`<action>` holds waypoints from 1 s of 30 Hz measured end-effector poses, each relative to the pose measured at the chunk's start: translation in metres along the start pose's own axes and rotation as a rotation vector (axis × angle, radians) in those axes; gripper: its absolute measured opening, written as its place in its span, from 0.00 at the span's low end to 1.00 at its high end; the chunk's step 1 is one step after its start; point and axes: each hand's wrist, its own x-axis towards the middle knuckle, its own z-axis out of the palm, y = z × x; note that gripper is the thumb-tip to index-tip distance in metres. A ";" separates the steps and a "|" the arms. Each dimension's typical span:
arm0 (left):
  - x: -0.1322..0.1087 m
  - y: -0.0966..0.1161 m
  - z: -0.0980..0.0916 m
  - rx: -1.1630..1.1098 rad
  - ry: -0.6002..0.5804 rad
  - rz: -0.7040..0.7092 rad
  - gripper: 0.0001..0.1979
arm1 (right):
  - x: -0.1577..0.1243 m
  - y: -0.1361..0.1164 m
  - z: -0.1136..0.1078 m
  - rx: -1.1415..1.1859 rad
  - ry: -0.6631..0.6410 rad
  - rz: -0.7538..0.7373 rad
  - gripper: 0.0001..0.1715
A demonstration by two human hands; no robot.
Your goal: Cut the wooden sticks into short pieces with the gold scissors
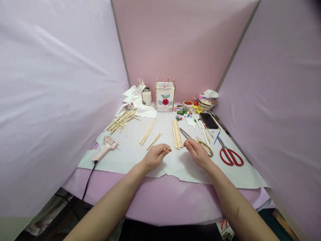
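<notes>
My left hand (156,156) is closed in a pinch above the front of the white cloth. A small pale tip shows at its fingers, too small to name. Level with it, my right hand (197,153) is also pinched closed, and what it holds is hidden. The two hands are apart. Between and beyond them lies a row of thin wooden sticks (177,134). Two short sticks (154,141) rest just past my left hand, with longer sticks (148,131) behind. Gold-handled scissors (207,149) lie partly behind my right hand.
At left are a pink hot glue gun (106,149) with a black cord and a stick pile (122,122). A lantern-like frame with a rose (165,100) stands at the back. On the right are markers (190,120), a phone (209,121) and red-handled scissors (231,156).
</notes>
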 end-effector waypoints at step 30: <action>0.005 -0.013 0.004 -0.547 0.351 -0.242 0.11 | 0.072 0.108 -0.048 -0.374 0.392 0.337 0.12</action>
